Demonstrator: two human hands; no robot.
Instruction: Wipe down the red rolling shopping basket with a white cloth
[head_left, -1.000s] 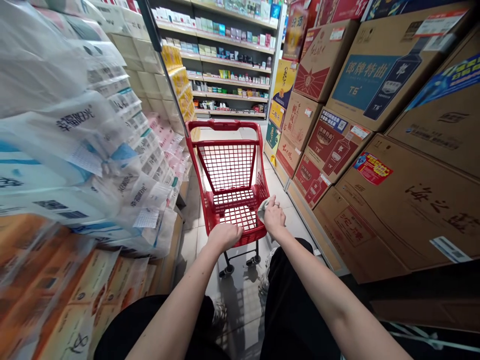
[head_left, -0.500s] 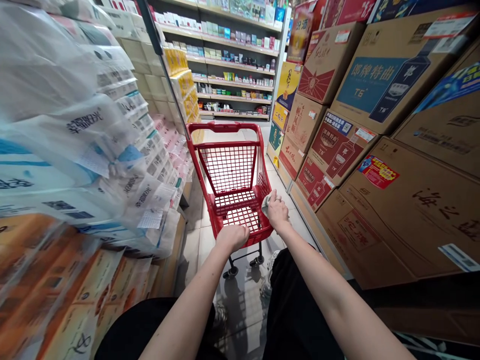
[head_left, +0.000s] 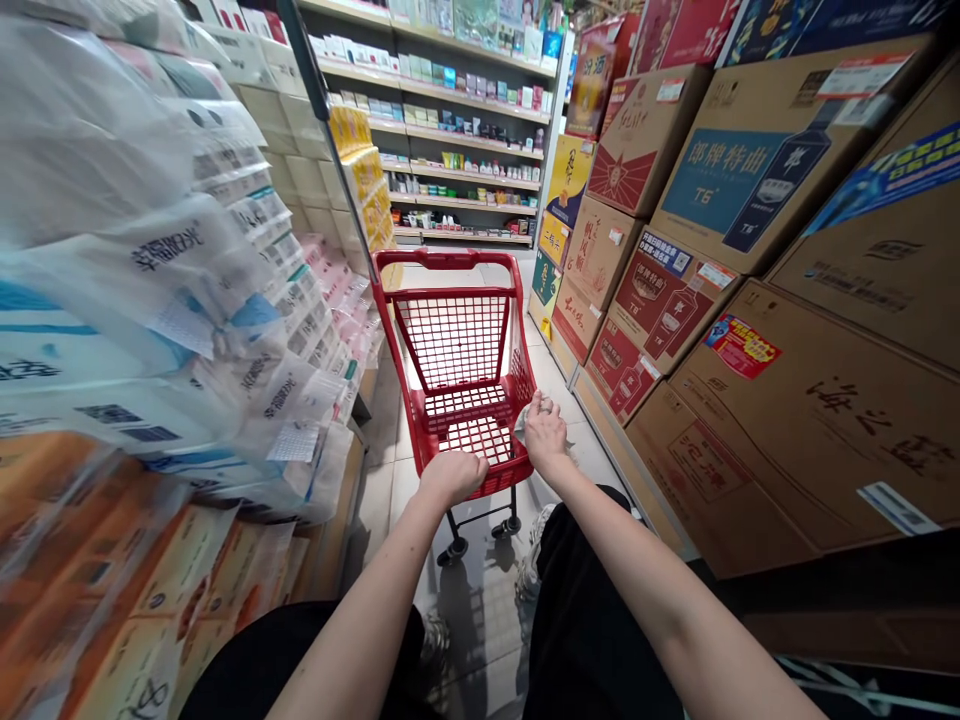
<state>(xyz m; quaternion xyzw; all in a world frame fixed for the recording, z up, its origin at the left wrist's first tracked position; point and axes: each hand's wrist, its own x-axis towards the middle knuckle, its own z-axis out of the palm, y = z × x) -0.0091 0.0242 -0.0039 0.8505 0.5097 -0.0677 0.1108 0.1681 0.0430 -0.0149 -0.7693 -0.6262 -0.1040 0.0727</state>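
A small red plastic shopping cart (head_left: 463,378) with grid walls stands in front of me on dark wheels, a tall pole rising from its far left corner. My left hand (head_left: 454,474) is curled over the near rim of its basket. At the near right corner, my right hand (head_left: 546,430) pinches a pale crumpled cloth or tissue (head_left: 520,424) against the cart's side. Much of this pale piece is hidden behind the fingers. The part of the basket floor I can see shows only its grid.
Plastic-wrapped tissue packs (head_left: 217,270) are piled high along the left. Stacked cardboard liquor boxes (head_left: 750,150) line the right side. Between them runs a narrow tiled aisle (head_left: 382,500), and shelves of small cosmetics boxes (head_left: 465,150) stand across the far end.
The cart and both hands sit slightly farther left in the picture, and the shelves and boxes have shifted a little too. Both hands keep their places on the cart.
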